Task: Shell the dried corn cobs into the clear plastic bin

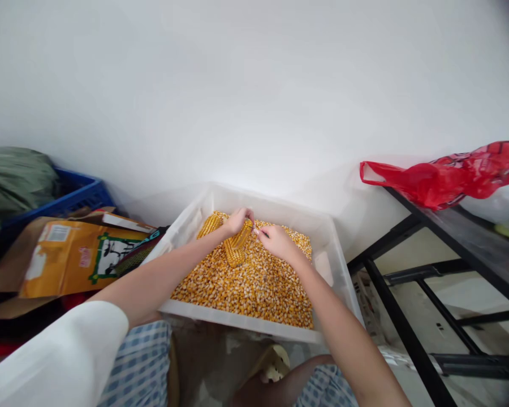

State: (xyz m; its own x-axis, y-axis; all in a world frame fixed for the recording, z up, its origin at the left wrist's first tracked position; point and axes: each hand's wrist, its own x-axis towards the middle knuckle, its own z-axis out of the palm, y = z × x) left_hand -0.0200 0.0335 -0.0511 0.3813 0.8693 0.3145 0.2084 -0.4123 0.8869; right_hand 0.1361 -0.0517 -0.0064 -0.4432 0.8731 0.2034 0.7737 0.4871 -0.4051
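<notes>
A white plastic bin (337, 249) in front of me holds a deep bed of loose yellow and white corn kernels (246, 291). My left hand (238, 219) is closed around the upper end of a corn cob (241, 237), which is tilted over the kernels. Close by on the right, my right hand (275, 240) is closed, its fingertips near that cob. A small thin dark shape shows at those fingers, too small to name. More whole cobs lie on the kernels: one below the held cob (234, 255), another at the back left (211, 223).
Left of the bin are an opened orange cardboard box (74, 260) and a blue crate (85, 192) with a green bag (17, 178). To the right stands a black metal frame (401, 316), with a red plastic bag (441, 175) on top. A white wall rises behind.
</notes>
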